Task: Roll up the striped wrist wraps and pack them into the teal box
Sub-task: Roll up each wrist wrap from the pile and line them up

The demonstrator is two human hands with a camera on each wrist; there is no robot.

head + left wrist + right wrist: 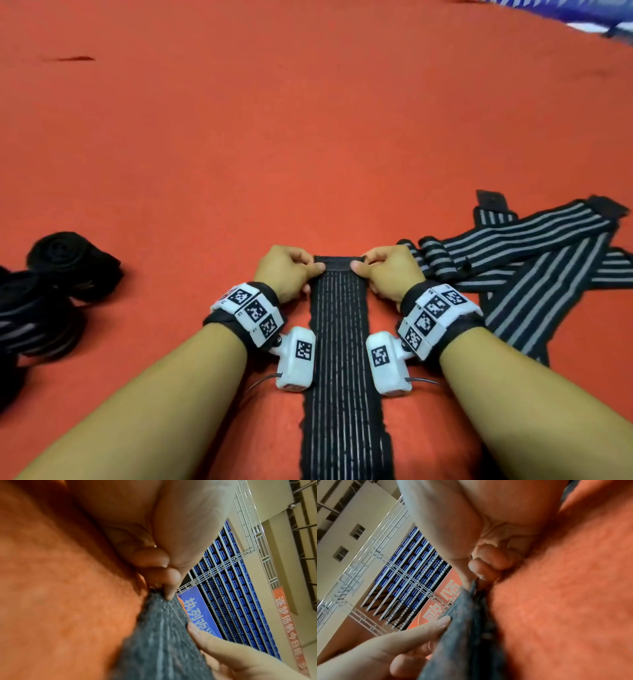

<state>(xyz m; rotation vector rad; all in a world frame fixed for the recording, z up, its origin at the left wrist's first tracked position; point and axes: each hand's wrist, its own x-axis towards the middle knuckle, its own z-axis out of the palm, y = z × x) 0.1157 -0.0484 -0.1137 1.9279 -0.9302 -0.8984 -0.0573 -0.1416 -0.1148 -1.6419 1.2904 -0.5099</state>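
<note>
Here both hands, left (286,272) and right (387,270), pinch the far end of a flat wrap (342,342) on the red tabletop (308,137); loose wraps (534,260) lie right, rolled ones (58,284) left.

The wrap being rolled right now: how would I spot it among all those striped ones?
On the red floor mat, find the person's two forearms; it is the wrist wrap lying straight between them. The left hand and right hand pinch its far end. Unlike the loose wraps crossed in a heap to the right and the rolled wraps at the left, it lies flat, alone and held.
</note>
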